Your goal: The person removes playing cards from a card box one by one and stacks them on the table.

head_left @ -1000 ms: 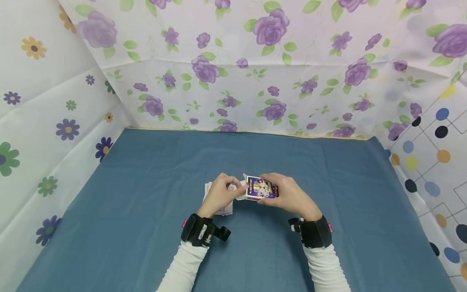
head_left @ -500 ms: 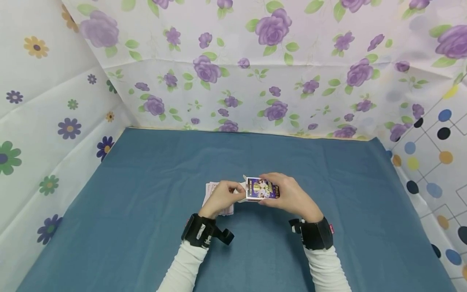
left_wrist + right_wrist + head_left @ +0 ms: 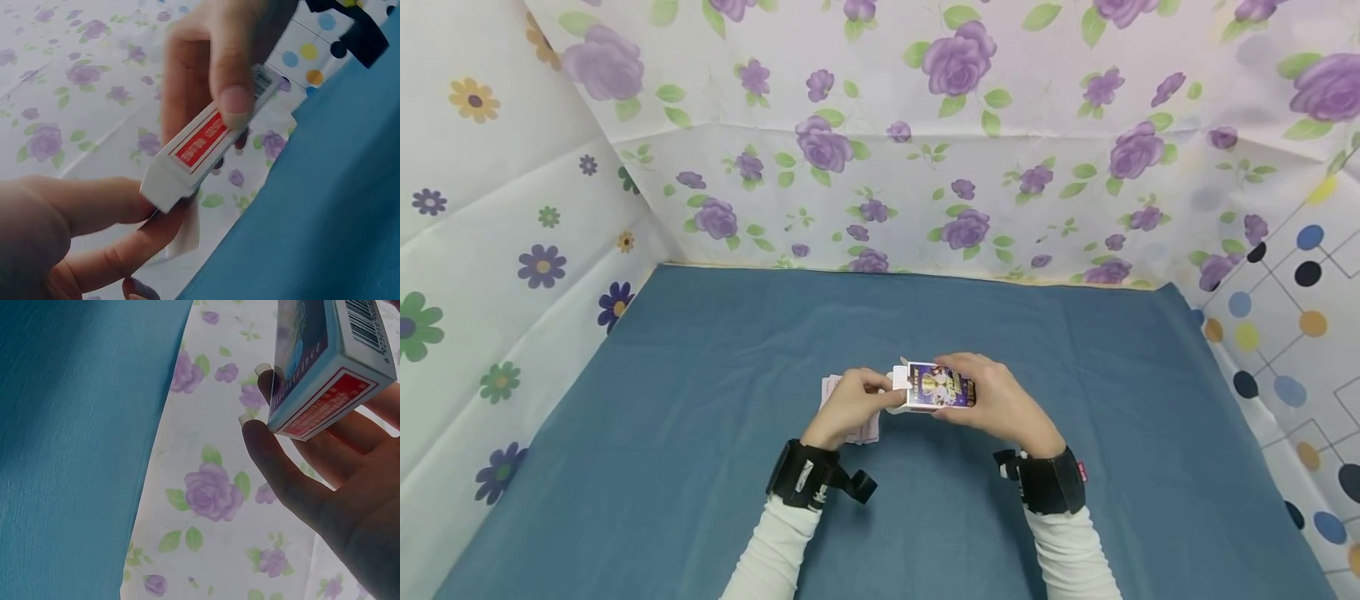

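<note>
My right hand (image 3: 1000, 404) grips a small purple card box (image 3: 942, 387) with a gold trophy on its face, held above the table. The box's open end points left, with a white flap (image 3: 900, 377) sticking out. There my left hand (image 3: 850, 408) pinches the end of the box between thumb and finger. Seen from the left wrist, the box's narrow side (image 3: 203, 142) carries a red label, and the right thumb presses on it. A barcode shows on the end of the box (image 3: 365, 325) in the right wrist view. Partly hidden beneath my left hand lies a stack of playing cards (image 3: 868, 431).
A blue cloth (image 3: 737, 333) covers the table. Behind it rises a floral sheet (image 3: 880, 183), with patterned sheets also hanging at left and right. Each wrist wears a black strap with a camera mount.
The left fingers have shifted slightly at the box's open end, and more of the white flap shows now. The right hand and box stay nearly in place.
</note>
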### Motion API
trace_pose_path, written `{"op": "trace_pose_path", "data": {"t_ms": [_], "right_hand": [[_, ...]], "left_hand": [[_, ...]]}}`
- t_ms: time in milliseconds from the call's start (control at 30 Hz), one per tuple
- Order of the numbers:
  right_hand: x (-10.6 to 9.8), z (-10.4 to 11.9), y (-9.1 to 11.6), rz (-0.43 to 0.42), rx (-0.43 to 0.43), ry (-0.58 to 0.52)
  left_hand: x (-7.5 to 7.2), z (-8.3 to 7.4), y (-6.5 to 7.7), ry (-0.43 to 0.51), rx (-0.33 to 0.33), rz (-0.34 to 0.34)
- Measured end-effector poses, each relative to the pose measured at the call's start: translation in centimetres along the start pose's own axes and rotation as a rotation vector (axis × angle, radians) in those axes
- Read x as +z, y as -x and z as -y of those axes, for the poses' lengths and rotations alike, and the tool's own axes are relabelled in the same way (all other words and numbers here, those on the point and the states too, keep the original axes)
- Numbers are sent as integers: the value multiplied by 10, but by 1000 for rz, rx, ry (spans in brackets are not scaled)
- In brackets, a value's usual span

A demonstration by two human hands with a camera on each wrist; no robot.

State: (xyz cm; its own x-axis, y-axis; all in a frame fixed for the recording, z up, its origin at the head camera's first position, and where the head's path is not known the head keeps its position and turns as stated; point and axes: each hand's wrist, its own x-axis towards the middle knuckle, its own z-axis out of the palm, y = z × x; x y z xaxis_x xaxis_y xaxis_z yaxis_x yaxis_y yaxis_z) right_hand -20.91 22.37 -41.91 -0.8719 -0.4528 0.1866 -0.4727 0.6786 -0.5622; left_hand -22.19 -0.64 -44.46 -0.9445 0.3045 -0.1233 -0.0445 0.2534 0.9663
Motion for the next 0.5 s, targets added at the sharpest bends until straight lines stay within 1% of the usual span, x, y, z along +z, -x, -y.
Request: {"op": "trace_pose_path", "data": {"t_ms": [133,267,400,433,500], "right_hand": [[0,0,-1,1,5,0],[0,-1,-1,1,-2,-4],[-2,-2,0,-8,0,-6],[-2,-2,0,-10,3,-4],[-3,-4,0,-12,15,-2]], "left_hand": [[-4,1,0,3,13,8],[-8,2,-1,-8,28,41],[-12,2,-2,57,25,83],[-13,3,-2,75,21,83],[-15,3,-3,100,11,62]]}}
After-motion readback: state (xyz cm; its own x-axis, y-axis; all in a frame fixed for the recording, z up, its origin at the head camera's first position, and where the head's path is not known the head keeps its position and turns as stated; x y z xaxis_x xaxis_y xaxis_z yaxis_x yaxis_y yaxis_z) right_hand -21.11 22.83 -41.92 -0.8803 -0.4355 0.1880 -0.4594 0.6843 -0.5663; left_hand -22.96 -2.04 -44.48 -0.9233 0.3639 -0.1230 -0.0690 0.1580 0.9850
